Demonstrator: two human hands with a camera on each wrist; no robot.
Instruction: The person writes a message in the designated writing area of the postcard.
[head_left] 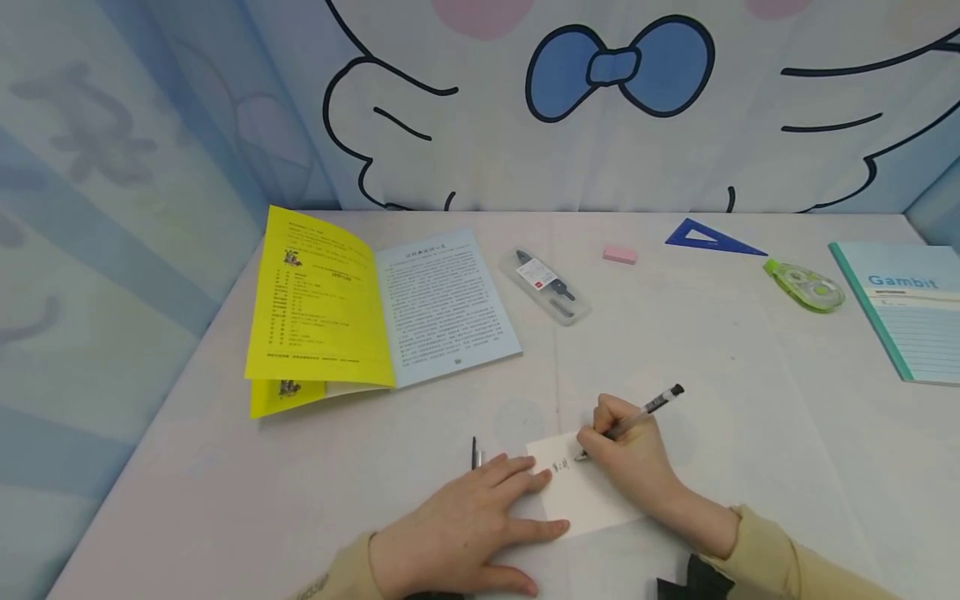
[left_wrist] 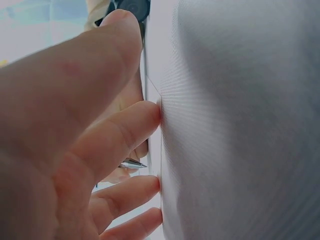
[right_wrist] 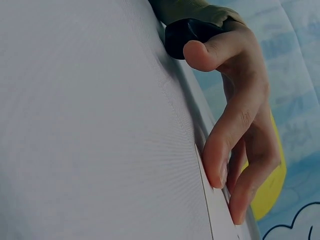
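Right hand [head_left: 637, 458] has a pinch grip on a slim pen [head_left: 633, 419]: clear barrel, black cap end tilted up and away from the person, tip down on a small white paper card [head_left: 581, 500]. The card is rectangular, matte and flat on the worktop [head_left: 750, 400], near the front edge, with a few small dark marks just beside the pen tip. Left hand [head_left: 465, 529] lies flat, fingers straight and spread, fingertips [left_wrist: 150, 112] pressing the card's left edge; no grip there, just holding it down. The left wrist view shows that thin card edge against the fingertips and a metallic pen tip behind them. The right wrist view shows the left hand's fingers [right_wrist: 220, 165] on the card's edge over a smooth pale surface. A thin dark stick-like item [head_left: 475, 452] lies just left of the card, past the left fingers; cannot tell what it is. Behind and left of the card: an open booklet [head_left: 375, 312], glossy yellow cover page, pale blue printed page, lying flat. Directly behind the card: a clear oblong plastic case [head_left: 546, 286] with dark tools inside. Further behind: a small pink eraser block [head_left: 619, 254]. Behind and right of the card: a blue translucent triangle ruler [head_left: 712, 237], a rounded green correction-tape dispenser [head_left: 804, 285], and a teal-spined lined notebook [head_left: 911, 312] marked "Gambit". The worktop is pale, smooth, faintly patterned.
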